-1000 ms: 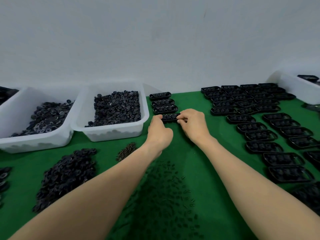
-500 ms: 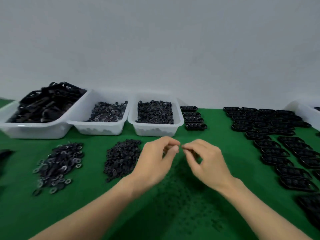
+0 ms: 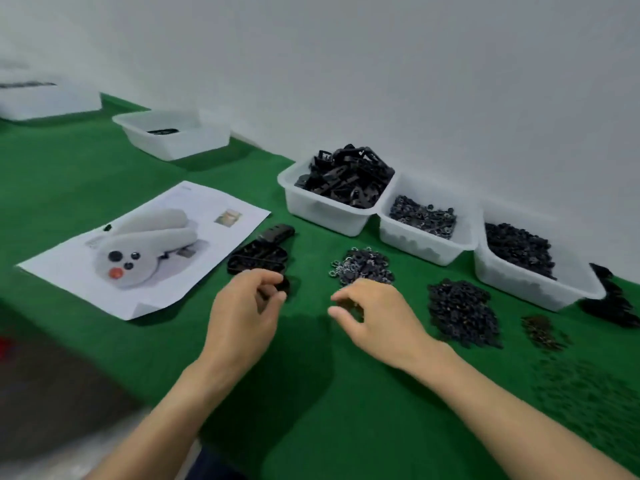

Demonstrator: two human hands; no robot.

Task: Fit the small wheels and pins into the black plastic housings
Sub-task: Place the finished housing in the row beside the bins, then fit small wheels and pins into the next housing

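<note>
Left hand (image 3: pixel 246 306) pinches a black oval plastic housing (image 3: pixel 284 285). Right hand (image 3: pixel 377 317) is curled, contents unclear. Next is probably picking small dark toothed wheels (image 3: pixel 363 268) just ahead of it.

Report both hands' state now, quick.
Left hand: grip pinching a black oval plastic housing at its edge.
Right hand: fingers curled; cannot tell whether the grip holds anything.

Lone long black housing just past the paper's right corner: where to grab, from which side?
Pinch the housing across its narrow width at mid-length, thumb and finger on the long walls, coming down from above. It lies flat on the green cloth, long sides bare; its near end crowds the heap of housings, so an end grip looks awkward.
</note>
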